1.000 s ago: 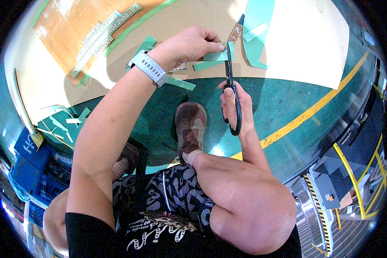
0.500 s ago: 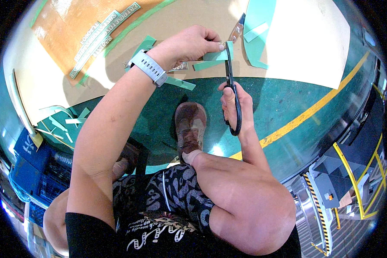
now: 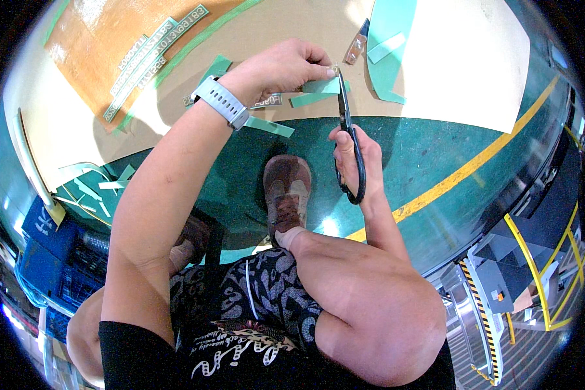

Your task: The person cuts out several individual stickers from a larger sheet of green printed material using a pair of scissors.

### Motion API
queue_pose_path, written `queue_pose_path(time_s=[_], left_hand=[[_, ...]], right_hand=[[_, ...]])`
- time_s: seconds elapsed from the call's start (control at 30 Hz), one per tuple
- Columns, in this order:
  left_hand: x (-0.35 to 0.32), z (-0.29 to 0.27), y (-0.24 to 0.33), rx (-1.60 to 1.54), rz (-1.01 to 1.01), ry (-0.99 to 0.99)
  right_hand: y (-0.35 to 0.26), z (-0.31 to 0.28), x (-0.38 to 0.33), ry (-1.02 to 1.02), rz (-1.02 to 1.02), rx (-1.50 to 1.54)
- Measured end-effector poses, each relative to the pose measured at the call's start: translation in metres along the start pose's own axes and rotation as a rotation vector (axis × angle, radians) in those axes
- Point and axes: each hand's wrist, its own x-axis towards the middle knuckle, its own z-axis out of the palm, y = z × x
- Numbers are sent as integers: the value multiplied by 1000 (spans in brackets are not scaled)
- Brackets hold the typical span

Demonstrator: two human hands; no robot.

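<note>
Workshop or factory floor, seen from above

The ground is a painted green floor (image 3: 435, 156) crossed by a yellow lane line (image 3: 474, 166), the kind marked out in industrial halls. A large sheet of brown cardboard (image 3: 292, 26) lies spread on it as a work surface, littered with green offcut strips (image 3: 270, 127). Yellow safety railings (image 3: 539, 273) and a black-and-yellow hazard-striped edge (image 3: 478, 312) stand at the lower right, and blue plastic crates (image 3: 52, 260) (stacked, it seems) sit at the lower left.
</note>
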Motion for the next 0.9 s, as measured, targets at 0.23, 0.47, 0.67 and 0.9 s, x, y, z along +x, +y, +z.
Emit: queue_pose_path(time_s=[0.23,0.47,0.67,0.9], left_hand=[[9,-1,-7,315,204,-77],[7,7,-17,452,298,-1],[-25,32,-33,322,193,597],[-54,78,-76,-1062,-171,305]], right_hand=[[2,-3,17,27,-129,348],[-18,-7,61,24,-91,172],[8,1,71,132,-128,347],[17,4,56,164,-74,558]])
